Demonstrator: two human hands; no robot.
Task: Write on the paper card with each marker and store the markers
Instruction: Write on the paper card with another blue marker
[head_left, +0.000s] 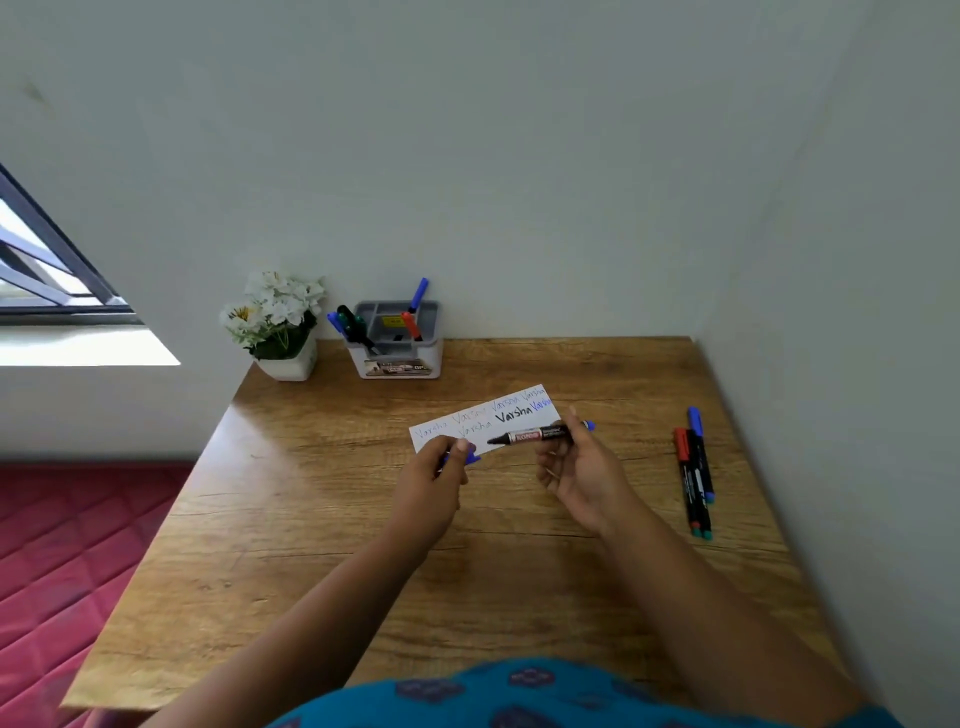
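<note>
A white paper card (470, 418) with a word written on it several times lies on the wooden table (322, 519). My right hand (582, 475) grips an uncapped marker (535, 434) with a black body, a blue end and a dark tip pointing left, held level just above the card. My left hand (434, 475) pinches a blue cap (470, 458) at the card's near edge. Several capped markers (695, 475) lie side by side at the table's right. A grey and white organiser (397, 338) at the back holds several markers.
A white pot of white flowers (278, 325) stands left of the organiser at the table's back edge. Walls close in behind and to the right. A window is at the left, and a red quilted mattress (67, 561) lies below the table's left edge.
</note>
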